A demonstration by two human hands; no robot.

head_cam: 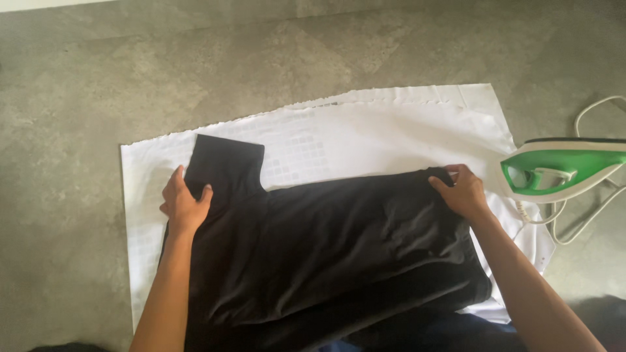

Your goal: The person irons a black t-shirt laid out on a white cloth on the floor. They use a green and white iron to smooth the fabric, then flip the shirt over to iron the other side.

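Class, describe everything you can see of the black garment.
The black garment is soft, slightly creased fabric, spread flat over a white cloth on the grey floor. One sleeve sticks up at its left. The left hand presses near that sleeve; the right hand pinches its upper right edge.

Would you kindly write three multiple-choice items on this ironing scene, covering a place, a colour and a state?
1. Where does the iron stand?
A. right of the white cloth
B. on the garment
C. left of the cloth

2. What colour is the garment?
A. red
B. black
C. yellow

3. What is the right hand doing?
A. lifting the iron
B. hanging free
C. gripping the garment's edge

Answers: 1 A, it sits at the right edge on the floor; 2 B, the fabric is black; 3 C, fingers pinch the edge, while the left hand presses the sleeve.
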